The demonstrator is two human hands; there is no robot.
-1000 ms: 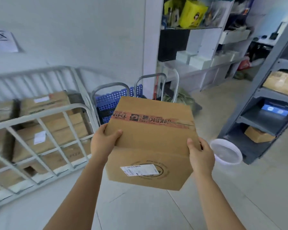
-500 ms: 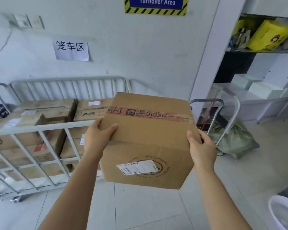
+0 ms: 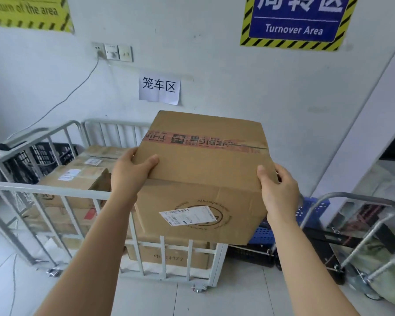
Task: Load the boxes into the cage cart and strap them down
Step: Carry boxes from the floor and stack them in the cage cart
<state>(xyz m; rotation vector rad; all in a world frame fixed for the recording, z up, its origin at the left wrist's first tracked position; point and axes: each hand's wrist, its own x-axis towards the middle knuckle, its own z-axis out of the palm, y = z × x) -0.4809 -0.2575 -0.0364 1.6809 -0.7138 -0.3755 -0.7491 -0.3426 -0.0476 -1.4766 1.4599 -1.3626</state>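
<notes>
Carrying a taped box to the cage cart

Holding the taped cardboard box [image 3: 203,179] between our left hand [image 3: 129,176] and right hand [image 3: 278,190], palms on opposite sides, we have it above the white cage cart [image 3: 62,193]. Stacked boxes [image 3: 78,179] already fill it; we risk catching the rail or setting it down crooked.

I see a matt brown cardboard box [image 3: 205,174], its near face creased, sealed across the top with a glossy reddish printed tape [image 3: 201,142] and carrying a smooth white paper label [image 3: 188,215]. The cage cart [image 3: 62,190] on the left is painted white metal tubing with a slight sheen. On the right, a trolley [image 3: 360,226] has bare shiny metal bars. A blue perforated plastic crate [image 3: 310,208] sits beside it. The floor [image 3: 226,302] is pale, smooth tile.
</notes>
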